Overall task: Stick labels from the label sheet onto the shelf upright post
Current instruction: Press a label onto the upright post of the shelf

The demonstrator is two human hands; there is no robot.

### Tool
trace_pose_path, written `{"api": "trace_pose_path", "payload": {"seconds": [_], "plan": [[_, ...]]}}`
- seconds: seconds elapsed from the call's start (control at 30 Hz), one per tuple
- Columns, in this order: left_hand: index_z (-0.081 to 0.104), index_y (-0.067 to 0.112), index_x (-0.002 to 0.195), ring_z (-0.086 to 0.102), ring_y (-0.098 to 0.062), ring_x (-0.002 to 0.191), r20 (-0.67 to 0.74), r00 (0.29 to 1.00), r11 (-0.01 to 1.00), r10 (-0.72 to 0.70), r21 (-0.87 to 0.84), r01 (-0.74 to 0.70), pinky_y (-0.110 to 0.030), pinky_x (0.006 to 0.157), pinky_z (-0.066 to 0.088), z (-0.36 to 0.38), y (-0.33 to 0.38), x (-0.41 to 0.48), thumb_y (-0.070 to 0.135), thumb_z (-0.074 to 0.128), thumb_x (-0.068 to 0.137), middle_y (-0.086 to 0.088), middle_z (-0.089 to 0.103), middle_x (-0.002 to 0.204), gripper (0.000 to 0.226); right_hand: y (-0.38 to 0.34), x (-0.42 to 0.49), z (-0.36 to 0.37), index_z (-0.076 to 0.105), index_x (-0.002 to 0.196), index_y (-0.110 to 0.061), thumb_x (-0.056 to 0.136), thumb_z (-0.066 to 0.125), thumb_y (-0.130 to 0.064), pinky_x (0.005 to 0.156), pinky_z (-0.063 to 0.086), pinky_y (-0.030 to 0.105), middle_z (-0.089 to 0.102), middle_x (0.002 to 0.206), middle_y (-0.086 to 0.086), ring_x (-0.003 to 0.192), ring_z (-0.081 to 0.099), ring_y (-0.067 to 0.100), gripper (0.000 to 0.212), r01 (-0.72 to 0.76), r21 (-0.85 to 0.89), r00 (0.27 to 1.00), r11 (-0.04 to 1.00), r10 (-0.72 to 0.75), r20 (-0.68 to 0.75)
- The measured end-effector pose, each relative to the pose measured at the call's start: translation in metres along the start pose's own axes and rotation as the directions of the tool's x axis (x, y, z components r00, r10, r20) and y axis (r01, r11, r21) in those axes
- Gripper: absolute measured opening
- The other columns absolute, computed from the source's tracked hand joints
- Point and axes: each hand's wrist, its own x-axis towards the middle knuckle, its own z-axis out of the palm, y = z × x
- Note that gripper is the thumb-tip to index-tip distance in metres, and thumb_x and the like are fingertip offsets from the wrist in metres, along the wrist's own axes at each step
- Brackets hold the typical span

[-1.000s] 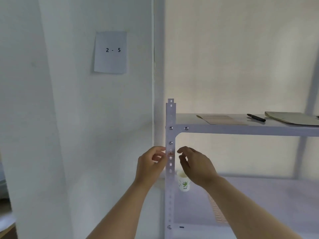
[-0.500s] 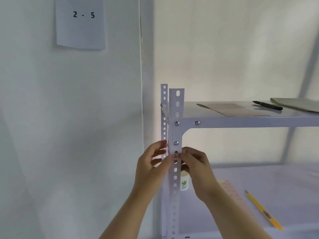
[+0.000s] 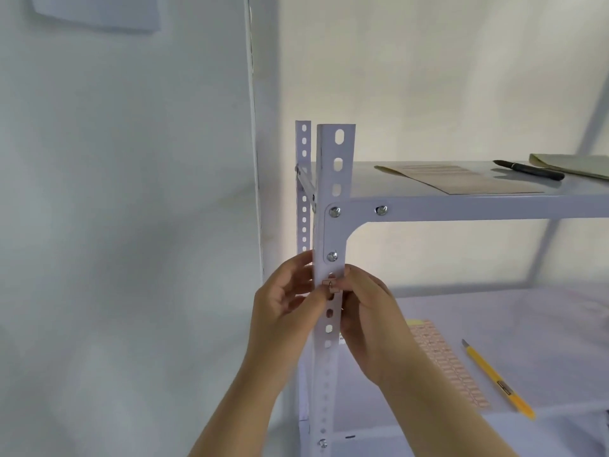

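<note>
The white perforated upright post [image 3: 335,166] of the shelf rises in front of me. A small pinkish label [image 3: 330,285] lies across its front face just below the lower bolt. My left hand [image 3: 283,311] grips the post from the left, thumb pressing on the label's left end. From the right, my right hand [image 3: 369,321] wraps the post, its fingertips on the label's right end. The label sheet [image 3: 445,361] with rows of pink labels lies flat on the lower shelf, partly hidden behind my right hand.
A yellow utility knife [image 3: 494,379] lies right of the label sheet on the lower shelf. On the upper shelf [image 3: 461,211] rest a second sheet [image 3: 451,179], a black pen [image 3: 529,169] and a paper stack [image 3: 573,164]. A white wall stands at left.
My view has dropped and come closer to the post. Both hands have closed in from either side and now press the label against the post's front face.
</note>
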Motion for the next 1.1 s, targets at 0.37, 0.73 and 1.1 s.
{"api": "trace_pose_path", "payload": {"seconds": [0.37,0.73,1.1], "plan": [[0.068,0.029,0.119,0.074,-0.018,0.101,-0.013,1.000,0.999,-0.025,0.020,0.026,-0.024,0.079,0.060,0.0023,-0.0020,-0.0001,0.002,0.065,0.092,0.007,0.078,0.108,0.039,0.0028,0.0034,-0.0020,0.054,0.104,0.017,0.084,0.042,-0.004,0.079,0.047,0.043,0.065,0.100,0.035,0.090,0.062,0.036,0.032,-0.005,-0.007,0.999,1.000,0.005,0.038],[0.067,0.024,0.123,0.073,-0.020,0.102,-0.009,1.000,1.000,-0.020,-0.021,0.020,-0.026,0.083,0.059,0.0020,-0.0066,-0.0012,0.000,0.063,0.093,0.003,0.078,0.112,0.038,0.0054,0.0062,0.0011,0.054,0.106,0.014,0.075,0.044,-0.012,0.080,0.043,0.049,0.060,0.097,0.035,0.091,0.057,0.038,0.042,-0.060,0.045,0.998,0.997,0.061,-0.016],[0.068,0.021,0.122,0.073,-0.022,0.103,0.000,1.000,0.999,-0.031,-0.038,0.031,-0.036,0.093,0.059,-0.0007,-0.0057,-0.0006,-0.001,0.064,0.092,0.003,0.078,0.113,0.037,0.0044,0.0043,0.0010,0.052,0.101,0.015,0.076,0.046,-0.013,0.076,0.041,0.046,0.058,0.095,0.038,0.086,0.055,0.035,0.038,-0.042,0.001,0.999,0.999,0.042,-0.003]]}}
